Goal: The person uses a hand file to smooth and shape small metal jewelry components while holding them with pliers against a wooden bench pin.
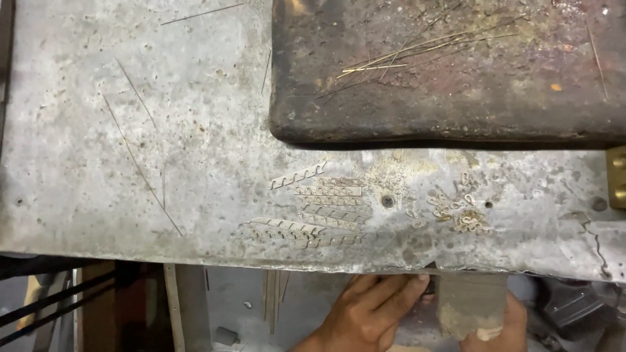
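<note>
Below the worn bench (130, 163), our left hand (365, 313) lies open, empty; our right hand (502, 326) grips a block (471, 305) — hold steady.

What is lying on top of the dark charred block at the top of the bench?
On the charred block lie thin wires, some straw-coloured, some dark, and an orange speck. What is under the block cannot be seen; it covers the metal bench top there.
</note>
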